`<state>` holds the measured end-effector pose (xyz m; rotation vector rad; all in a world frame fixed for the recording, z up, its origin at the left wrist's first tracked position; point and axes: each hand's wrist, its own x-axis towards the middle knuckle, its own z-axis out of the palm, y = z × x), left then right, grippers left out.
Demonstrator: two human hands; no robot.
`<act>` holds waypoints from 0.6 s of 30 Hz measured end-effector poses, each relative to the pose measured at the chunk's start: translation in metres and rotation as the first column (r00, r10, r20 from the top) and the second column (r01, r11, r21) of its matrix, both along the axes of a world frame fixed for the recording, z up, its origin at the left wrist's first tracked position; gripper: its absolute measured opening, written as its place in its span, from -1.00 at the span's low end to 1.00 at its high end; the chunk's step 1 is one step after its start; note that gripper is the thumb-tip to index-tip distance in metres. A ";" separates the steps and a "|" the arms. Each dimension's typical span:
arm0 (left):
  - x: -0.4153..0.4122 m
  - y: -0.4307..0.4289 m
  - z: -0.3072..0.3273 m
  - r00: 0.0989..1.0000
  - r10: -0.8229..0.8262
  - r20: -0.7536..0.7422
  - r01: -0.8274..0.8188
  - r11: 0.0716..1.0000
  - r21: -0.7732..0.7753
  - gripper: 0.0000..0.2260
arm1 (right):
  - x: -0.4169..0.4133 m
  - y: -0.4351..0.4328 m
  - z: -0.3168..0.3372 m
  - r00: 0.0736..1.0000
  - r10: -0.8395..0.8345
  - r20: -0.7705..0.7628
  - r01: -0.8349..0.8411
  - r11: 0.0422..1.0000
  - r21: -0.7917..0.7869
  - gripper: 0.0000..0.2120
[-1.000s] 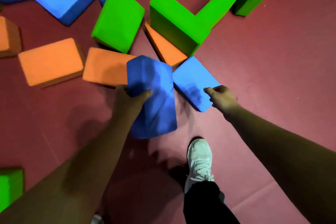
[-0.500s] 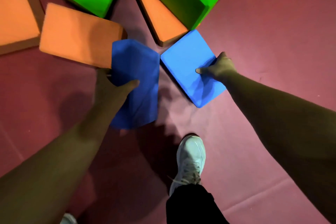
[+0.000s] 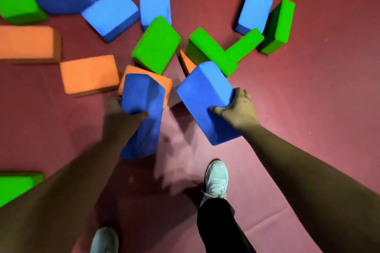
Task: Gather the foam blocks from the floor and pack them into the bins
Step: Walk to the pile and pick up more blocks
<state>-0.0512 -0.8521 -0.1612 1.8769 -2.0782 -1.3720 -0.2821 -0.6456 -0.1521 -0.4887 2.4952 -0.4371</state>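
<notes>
Each of these foam blocks rides easily in 1 hand, so I'd judge them light. The matte foam should give a little under a squeeze and not slip. A good hold looks to be across the thickness, thumb on 1 broad face and fingers on the other, and 2 are carried that way here.

The left hand [image 3: 118,112] grips the left blue block [image 3: 144,96] partway along its length, thumb curled over the near face. That block hangs end-down above the red floor [image 3: 308,109]. The right hand [image 3: 239,110] holds the right blue block [image 3: 205,94] at its long side, thumb on top and fingers wrapped round the edge. It is tilted and looks lifted, with its shadow thrown below it.

Both are plain rectangular bricks, deep blue with fairly crisp edges, and the left is smeared by motion. Beyond them more blocks lie scattered on the floor. An orange block [image 3: 89,74] lies flat to the left, a green block [image 3: 156,45] leans in the middle, and a paler blue block [image 3: 111,13] sits farther back. Another green block [image 3: 16,185] lies on the near left of the floor. A white shoe [image 3: 217,178] stands below the right block. No bin is in sight, so I can't tell which way these 2 must go.
</notes>
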 end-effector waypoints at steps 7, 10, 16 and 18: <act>0.103 -0.063 0.218 0.999 -0.032 -0.043 0.027 0.994 -0.109 -0.37 | 0.101 -0.060 0.238 0.991 -0.031 -0.127 0.020 0.996 -0.087 -0.27; 0.161 -0.068 0.300 0.998 -0.005 -0.070 -0.005 0.989 -0.147 -0.37 | 0.160 -0.071 0.324 0.989 -0.035 -0.144 0.021 0.995 -0.097 -0.25; 0.272 -0.026 0.406 0.992 0.097 -0.082 -0.107 0.986 -0.127 -0.34 | 0.273 -0.060 0.425 0.989 -0.010 -0.150 -0.009 0.993 -0.122 -0.26; 0.305 -0.007 0.423 0.975 0.212 -0.071 -0.219 0.969 -0.116 -0.35 | 0.297 -0.054 0.439 0.992 0.041 -0.119 -0.056 0.991 -0.120 -0.27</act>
